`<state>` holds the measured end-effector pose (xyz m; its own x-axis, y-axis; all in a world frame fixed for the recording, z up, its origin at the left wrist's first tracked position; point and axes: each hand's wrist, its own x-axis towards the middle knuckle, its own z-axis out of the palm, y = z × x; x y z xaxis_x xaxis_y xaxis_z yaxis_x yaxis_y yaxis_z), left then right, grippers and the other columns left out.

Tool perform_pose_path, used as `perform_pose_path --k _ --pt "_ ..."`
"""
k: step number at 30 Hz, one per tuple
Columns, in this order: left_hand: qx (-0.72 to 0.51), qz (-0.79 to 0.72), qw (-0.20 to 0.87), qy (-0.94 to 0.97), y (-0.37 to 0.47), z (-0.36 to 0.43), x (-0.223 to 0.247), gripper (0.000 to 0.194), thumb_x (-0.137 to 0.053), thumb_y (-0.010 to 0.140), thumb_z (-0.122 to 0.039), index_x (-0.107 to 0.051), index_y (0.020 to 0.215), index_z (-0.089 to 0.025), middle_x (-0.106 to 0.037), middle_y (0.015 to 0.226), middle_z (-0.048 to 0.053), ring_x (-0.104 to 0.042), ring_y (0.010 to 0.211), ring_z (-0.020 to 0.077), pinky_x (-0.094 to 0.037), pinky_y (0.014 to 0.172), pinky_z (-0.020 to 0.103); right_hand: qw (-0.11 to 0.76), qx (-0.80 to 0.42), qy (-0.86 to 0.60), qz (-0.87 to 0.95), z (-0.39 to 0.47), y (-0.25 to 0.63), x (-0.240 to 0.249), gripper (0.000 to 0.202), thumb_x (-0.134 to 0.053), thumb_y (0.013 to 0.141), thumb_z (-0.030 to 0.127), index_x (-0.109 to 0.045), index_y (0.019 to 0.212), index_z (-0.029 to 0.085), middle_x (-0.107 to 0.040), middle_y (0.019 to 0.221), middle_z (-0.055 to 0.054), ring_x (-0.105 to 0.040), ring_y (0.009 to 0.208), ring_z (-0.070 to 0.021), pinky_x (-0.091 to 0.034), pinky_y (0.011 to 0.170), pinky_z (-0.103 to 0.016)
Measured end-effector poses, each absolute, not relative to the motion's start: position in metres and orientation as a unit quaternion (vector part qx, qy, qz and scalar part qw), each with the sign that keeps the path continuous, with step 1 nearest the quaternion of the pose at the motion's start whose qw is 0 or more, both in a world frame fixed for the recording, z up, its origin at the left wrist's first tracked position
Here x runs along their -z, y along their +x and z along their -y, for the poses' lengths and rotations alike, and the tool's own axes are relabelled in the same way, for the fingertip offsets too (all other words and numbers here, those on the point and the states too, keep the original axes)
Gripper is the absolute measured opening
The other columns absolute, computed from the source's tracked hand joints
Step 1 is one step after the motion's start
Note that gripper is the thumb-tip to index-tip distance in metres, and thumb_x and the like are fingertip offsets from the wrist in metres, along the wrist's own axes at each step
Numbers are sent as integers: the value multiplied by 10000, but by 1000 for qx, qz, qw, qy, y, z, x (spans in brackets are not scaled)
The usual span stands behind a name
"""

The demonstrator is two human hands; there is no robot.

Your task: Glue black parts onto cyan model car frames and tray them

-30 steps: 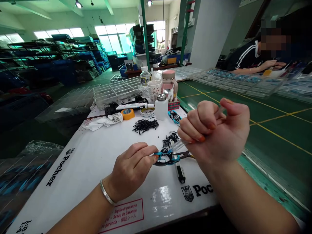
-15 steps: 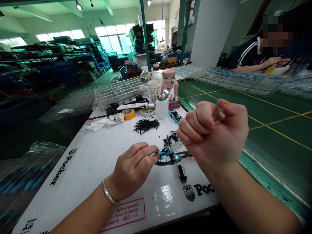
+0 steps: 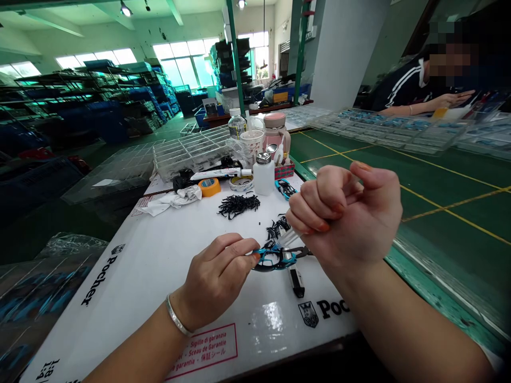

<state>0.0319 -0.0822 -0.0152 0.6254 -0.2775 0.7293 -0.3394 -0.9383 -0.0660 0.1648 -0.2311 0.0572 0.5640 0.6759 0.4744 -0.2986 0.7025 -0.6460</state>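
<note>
My left hand (image 3: 219,279), a silver bangle on its wrist, pinches the left end of a small blue and black toy car body (image 3: 288,259) above the white board. Curled into a fist, my right hand (image 3: 349,218) grips a clear tube (image 3: 290,237). The tube slants down to the car body's upper edge; whether the tip touches it I cannot tell. Below lies a black and white knife-like tool (image 3: 296,282), partly covered by the body. Dark jaws of what look like pliers (image 3: 300,251) show beside my right hand. Black strips (image 3: 275,229) lie just behind.
Another pile of black strips (image 3: 238,206) lies further back. Behind stand a white pump bottle (image 3: 264,178), tape rolls (image 3: 209,186), a cloth (image 3: 171,200), a pink flask (image 3: 275,127) and a divided clear tray (image 3: 191,151). A co-worker (image 3: 419,90) sits across at right.
The view has shifted very slightly. Both hands keep nearly the same pose, with the tube still at the car body. The co-worker's hands have moved a little.
</note>
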Motion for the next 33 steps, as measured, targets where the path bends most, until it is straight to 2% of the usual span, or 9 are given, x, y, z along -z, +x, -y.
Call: perform_pose_path --k 13,21,33 --pt "-408 168 36 897 32 82 14 280 -713 731 -16 -532 889 -159 -714 979 52 -614 924 197 -578 782 321 848 -281 -261 365 233 166 -59 445 -515 787 385 -262 480 186 -154 414 57 -171 345 -68 -179 351 -203" --pt "-409 161 28 898 33 83 12 243 -686 762 -39 -534 889 -180 -714 968 36 -620 910 183 -580 768 305 850 -282 -258 362 233 167 -58 470 -552 783 391 -259 479 184 -161 410 57 -186 341 -67 -190 354 -198" --pt "-410 165 29 896 33 82 12 272 -703 739 -17 -521 884 -156 -714 971 55 -622 907 197 -574 758 323 849 -279 -254 370 233 168 -57 433 -469 805 392 -267 479 191 -166 418 52 -180 349 -77 -187 356 -206"
